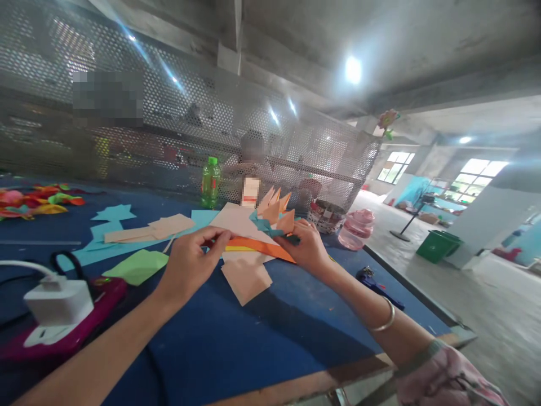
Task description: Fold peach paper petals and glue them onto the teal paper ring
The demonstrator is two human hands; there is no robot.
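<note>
My left hand (192, 256) pinches one end of a long orange paper strip (257, 246), which shows a yellow section (239, 248) along its left part. At the strip's other end, my right hand (306, 242) grips it between thumb and fingers. Pointed folded orange paper pieces (270, 210) with blue folded paper (264, 226) stand against the right hand's fingertips; whether they are joined to the strip I cannot tell. Below the strip lie squarish tan paper pieces (246, 280). A larger pale sheet (236, 217) is behind it.
Blue and tan papers (147, 232) and green paper (137, 267) lie left on the blue table (211, 349). A power strip with white charger (59, 301) is front left. Behind stand a green bottle (210, 183), basket (325, 217) and pink jug (357, 229), before a perforated metal screen (169, 129).
</note>
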